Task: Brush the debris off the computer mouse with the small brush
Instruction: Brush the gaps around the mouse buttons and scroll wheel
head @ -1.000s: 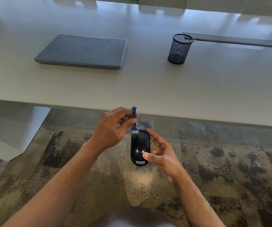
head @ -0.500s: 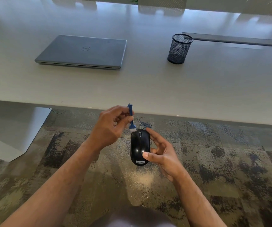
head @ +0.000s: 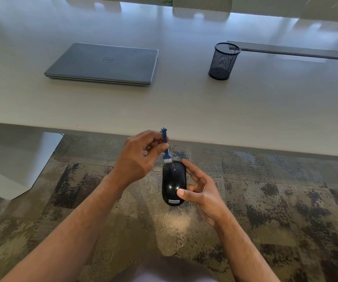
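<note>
1 mouse [head: 173, 183]: black, glossy, white label at its near end, wheel at its far end. Held in the air over the carpet [head: 265, 200], in front of the surface [head: 184, 110] edge, at 6 o'clock of the view's centre.

1 brush [head: 166, 148]: blue handle with a hand-shaped top, pale bristles pointing down. Bristles touch the mouse's far-left corner, at 11 o'clock of the mouse.

2 hands, both bare.
- Left hand [head: 138, 159]: grip clamped on the brush handle, pinched between thumb and curled fingers. It sits at 10 o'clock of the mouse.
- Right hand [head: 201, 192]: grip clamped on the mouse, thumb [head: 181, 193] pressed on its near top, fingers wrapped along its right side. It sits at 3 o'clock of the mouse.

1 laptop [head: 103, 63]: grey, lid closed, flat on the surface at 11 o'clock of the view's centre.

1 cup [head: 223, 61]: black wire mesh, upright on the surface at 1 o'clock, well apart from the laptop.

1 dark strip [head: 290, 50]: set in the surface, just behind the cup, running toward 3 o'clock.
</note>
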`<control>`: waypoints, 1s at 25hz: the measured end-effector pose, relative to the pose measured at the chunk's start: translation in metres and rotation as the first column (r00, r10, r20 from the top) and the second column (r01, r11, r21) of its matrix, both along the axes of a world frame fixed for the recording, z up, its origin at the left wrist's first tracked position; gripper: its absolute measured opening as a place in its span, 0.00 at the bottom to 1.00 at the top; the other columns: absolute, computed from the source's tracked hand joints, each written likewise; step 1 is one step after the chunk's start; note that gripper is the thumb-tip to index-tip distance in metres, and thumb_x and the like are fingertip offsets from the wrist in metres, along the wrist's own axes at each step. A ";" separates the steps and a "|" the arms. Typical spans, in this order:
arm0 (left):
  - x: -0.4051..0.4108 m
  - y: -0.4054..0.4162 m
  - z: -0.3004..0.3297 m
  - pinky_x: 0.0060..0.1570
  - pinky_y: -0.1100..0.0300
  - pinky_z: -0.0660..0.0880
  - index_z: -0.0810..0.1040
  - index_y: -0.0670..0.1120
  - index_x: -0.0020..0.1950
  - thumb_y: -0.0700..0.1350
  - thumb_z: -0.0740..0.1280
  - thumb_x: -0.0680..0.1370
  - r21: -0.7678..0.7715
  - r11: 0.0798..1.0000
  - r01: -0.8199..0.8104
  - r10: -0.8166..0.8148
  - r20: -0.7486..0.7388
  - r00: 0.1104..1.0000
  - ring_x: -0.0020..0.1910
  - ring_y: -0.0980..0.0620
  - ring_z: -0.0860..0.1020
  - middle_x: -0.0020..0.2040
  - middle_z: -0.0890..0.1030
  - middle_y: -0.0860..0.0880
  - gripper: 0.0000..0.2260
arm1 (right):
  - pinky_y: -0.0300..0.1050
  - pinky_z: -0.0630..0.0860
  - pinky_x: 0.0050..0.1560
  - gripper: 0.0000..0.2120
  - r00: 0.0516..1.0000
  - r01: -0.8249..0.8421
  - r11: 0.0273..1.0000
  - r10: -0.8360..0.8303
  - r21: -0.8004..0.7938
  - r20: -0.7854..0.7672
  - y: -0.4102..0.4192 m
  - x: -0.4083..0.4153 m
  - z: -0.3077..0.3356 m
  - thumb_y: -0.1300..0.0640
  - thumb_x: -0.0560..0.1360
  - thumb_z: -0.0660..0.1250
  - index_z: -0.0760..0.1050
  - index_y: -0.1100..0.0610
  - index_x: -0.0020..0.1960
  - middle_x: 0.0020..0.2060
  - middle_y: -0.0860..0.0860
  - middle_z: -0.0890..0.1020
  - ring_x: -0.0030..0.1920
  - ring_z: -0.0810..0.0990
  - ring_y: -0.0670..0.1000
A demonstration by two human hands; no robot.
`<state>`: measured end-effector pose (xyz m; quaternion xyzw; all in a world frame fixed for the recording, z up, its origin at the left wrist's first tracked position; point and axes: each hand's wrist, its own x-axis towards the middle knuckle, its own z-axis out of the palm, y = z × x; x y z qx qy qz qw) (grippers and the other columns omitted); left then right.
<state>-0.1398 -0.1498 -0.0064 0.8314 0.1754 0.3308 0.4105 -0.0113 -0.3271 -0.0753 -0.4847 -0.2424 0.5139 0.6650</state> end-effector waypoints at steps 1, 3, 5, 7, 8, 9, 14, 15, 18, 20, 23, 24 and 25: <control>0.003 -0.003 0.001 0.43 0.64 0.80 0.79 0.57 0.56 0.41 0.71 0.78 0.010 1.000 0.011 -0.011 0.009 1.000 0.44 0.58 0.81 0.46 0.81 0.59 0.12 | 0.55 0.82 0.57 0.43 1.000 -0.003 1.000 0.003 -0.004 0.001 0.001 -0.001 0.000 0.65 0.60 0.80 0.73 0.50 0.72 0.72 0.50 0.76 0.61 0.83 0.62; 0.009 -0.010 0.000 0.44 0.67 0.78 0.79 0.56 0.56 0.41 0.71 0.78 0.047 0.998 0.043 -0.043 0.011 0.999 0.43 0.59 0.81 0.46 0.81 0.59 0.11 | 0.55 0.82 0.57 0.43 1.000 -0.009 1.000 0.009 -0.008 0.003 0.002 -0.001 0.000 0.65 0.61 0.81 0.72 0.51 0.73 0.72 0.50 0.75 0.61 0.83 0.62; 0.010 -0.013 -0.003 0.46 0.68 0.77 0.79 0.54 0.56 0.41 0.70 0.78 0.079 0.994 0.072 -0.072 0.001 0.997 0.44 0.57 0.81 0.47 0.82 0.57 0.10 | 0.56 0.82 0.57 0.43 1.000 -0.011 1.000 0.011 -0.009 0.001 0.001 0.000 0.000 0.64 0.61 0.81 0.72 0.51 0.73 0.72 0.50 0.75 0.61 0.83 0.63; 0.008 -0.010 -0.005 0.47 0.65 0.78 0.80 0.52 0.56 0.41 0.70 0.78 0.088 0.994 0.069 -0.067 -0.021 0.998 0.44 0.56 0.81 0.46 0.82 0.55 0.08 | 0.57 0.81 0.58 0.43 1.000 -0.010 1.000 0.011 -0.014 0.004 -0.001 0.001 -0.001 0.64 0.61 0.81 0.72 0.50 0.73 0.72 0.50 0.75 0.61 0.83 0.63; 0.007 -0.007 -0.006 0.47 0.64 0.79 0.80 0.51 0.56 0.40 0.70 0.78 0.088 0.995 0.052 -0.049 -0.040 0.998 0.44 0.56 0.81 0.46 0.82 0.54 0.08 | 0.57 0.81 0.58 0.43 1.000 -0.011 1.000 0.012 -0.017 0.004 -0.002 0.001 -0.001 0.64 0.61 0.81 0.72 0.50 0.73 0.72 0.50 0.75 0.61 0.83 0.62; 0.005 -0.004 -0.006 0.47 0.63 0.79 0.80 0.50 0.56 0.40 0.70 0.78 0.085 0.996 0.034 -0.029 -0.059 0.998 0.44 0.56 0.81 0.46 0.82 0.55 0.09 | 0.56 0.81 0.58 0.43 1.000 -0.011 1.000 0.011 -0.019 0.006 -0.003 0.002 -0.002 0.64 0.61 0.81 0.72 0.50 0.73 0.72 0.49 0.75 0.61 0.83 0.62; 0.004 -0.004 0.002 0.47 0.64 0.79 0.80 0.55 0.56 0.44 0.70 0.78 0.049 0.998 0.030 -0.029 -0.014 0.999 0.46 0.56 0.82 0.47 0.82 0.58 0.09 | 0.55 0.82 0.58 0.42 1.000 0.001 1.000 0.000 -0.014 0.014 -0.002 0.001 -0.001 0.70 0.63 0.78 0.71 0.52 0.74 0.72 0.50 0.75 0.61 0.84 0.62; 0.006 -0.007 0.003 0.47 0.63 0.79 0.80 0.55 0.56 0.46 0.69 0.78 0.041 0.998 0.049 -0.049 0.002 0.999 0.46 0.54 0.82 0.47 0.83 0.57 0.08 | 0.55 0.82 0.57 0.41 1.000 -0.001 1.000 0.001 -0.011 0.014 -0.001 0.001 -0.001 0.70 0.64 0.77 0.71 0.52 0.74 0.72 0.50 0.75 0.61 0.84 0.62; 0.010 -0.012 0.002 0.47 0.63 0.79 0.79 0.54 0.56 0.47 0.69 0.78 0.051 0.995 0.082 -0.082 -0.006 0.997 0.44 0.54 0.82 0.47 0.83 0.54 0.07 | 0.55 0.82 0.56 0.40 1.000 -0.008 1.000 0.008 -0.003 0.007 -0.001 0.001 0.001 0.70 0.64 0.77 0.72 0.51 0.73 0.72 0.50 0.75 0.61 0.83 0.62; 0.010 -0.008 -0.001 0.46 0.65 0.78 0.81 0.50 0.56 0.42 0.70 0.78 0.060 0.997 0.052 -0.050 -0.032 0.998 0.44 0.54 0.82 0.46 0.83 0.52 0.07 | 0.54 0.82 0.56 0.41 1.000 -0.004 1.000 0.004 -0.007 0.009 -0.002 0.001 0.001 0.69 0.63 0.78 0.71 0.51 0.73 0.73 0.50 0.74 0.61 0.83 0.62; 0.007 -0.002 -0.002 0.47 0.70 0.76 0.81 0.48 0.56 0.38 0.70 0.78 0.059 0.998 -0.006 0.011 -0.081 0.997 0.46 0.57 0.81 0.47 0.82 0.53 0.09 | 0.54 0.82 0.57 0.44 1.000 -0.002 1.000 0.002 -0.011 0.010 -0.004 0.001 0.000 0.64 0.60 0.81 0.71 0.51 0.74 0.72 0.49 0.75 0.61 0.84 0.61; 0.006 -0.002 -0.001 0.47 0.71 0.76 0.80 0.48 0.56 0.38 0.70 0.78 0.057 0.998 -0.016 0.020 -0.078 0.997 0.46 0.57 0.80 0.47 0.82 0.54 0.09 | 0.54 0.82 0.58 0.44 1.000 0.000 1.000 0.000 -0.010 0.011 -0.005 0.002 0.000 0.63 0.60 0.81 0.71 0.51 0.74 0.72 0.49 0.75 0.61 0.84 0.61; 0.007 -0.004 0.001 0.47 0.70 0.76 0.80 0.50 0.56 0.39 0.71 0.78 0.057 0.998 -0.017 0.021 -0.064 0.998 0.46 0.57 0.80 0.47 0.82 0.54 0.09 | 0.54 0.81 0.58 0.44 1.000 0.001 1.000 -0.001 -0.010 0.011 -0.005 0.002 0.000 0.63 0.60 0.81 0.72 0.51 0.74 0.72 0.49 0.75 0.61 0.83 0.61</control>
